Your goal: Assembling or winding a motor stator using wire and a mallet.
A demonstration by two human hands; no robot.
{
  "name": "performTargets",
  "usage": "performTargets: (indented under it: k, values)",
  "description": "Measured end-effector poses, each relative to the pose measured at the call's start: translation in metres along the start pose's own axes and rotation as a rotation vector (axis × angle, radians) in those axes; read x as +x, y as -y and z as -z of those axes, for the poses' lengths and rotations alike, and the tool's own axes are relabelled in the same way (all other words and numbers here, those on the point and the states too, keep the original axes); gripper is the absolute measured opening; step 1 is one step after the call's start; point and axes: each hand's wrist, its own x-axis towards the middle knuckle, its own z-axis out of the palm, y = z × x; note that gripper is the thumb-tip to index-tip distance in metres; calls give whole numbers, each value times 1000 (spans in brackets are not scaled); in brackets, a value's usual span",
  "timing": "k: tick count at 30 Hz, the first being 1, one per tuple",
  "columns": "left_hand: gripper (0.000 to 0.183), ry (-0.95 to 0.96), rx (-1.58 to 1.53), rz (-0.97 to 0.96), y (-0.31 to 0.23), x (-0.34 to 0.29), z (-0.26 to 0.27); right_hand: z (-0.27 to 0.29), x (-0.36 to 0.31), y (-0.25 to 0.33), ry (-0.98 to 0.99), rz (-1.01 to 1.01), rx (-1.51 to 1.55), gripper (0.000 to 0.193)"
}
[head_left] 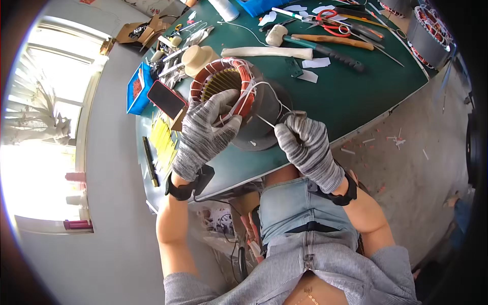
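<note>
A motor stator (247,76) with orange-red windings tied in white cord stands tilted on the table. My left hand (206,134), in a grey striped glove, grips its winding rim, with fingers reaching into the slotted bore. To the right of it, my right hand (307,145), gloved the same way, is closed on a thin metal needle (265,121) whose tip points toward the windings. White cord (274,91) loops from the stator's rim over to my right hand. A dark round base (254,137) sits beneath the stator. How the fingers hold the cord is hidden.
On the green table (345,99) lie a mallet (278,36), a wooden stick (267,52), red scissors (330,23), a phone (166,99), yellow strips (162,140) and a blue box (139,89). Another stator (429,38) stands at the far right.
</note>
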Motion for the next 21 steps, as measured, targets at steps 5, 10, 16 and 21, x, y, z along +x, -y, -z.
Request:
performTargets:
  k: [5, 10, 16, 21]
  values:
    - [38, -65, 239, -330, 8, 8, 9, -25, 26, -18, -55, 502, -210, 11]
    - [40, -49, 512, -249, -1, 6, 9, -13, 18, 4, 246, -745, 1062, 28]
    - [92, -562, 798, -258, 7, -4, -10, 10, 14, -9, 494, 344, 223, 30]
    - [88, -849, 715, -448, 8, 4, -37, -29, 93, 26, -71, 842, -844, 33]
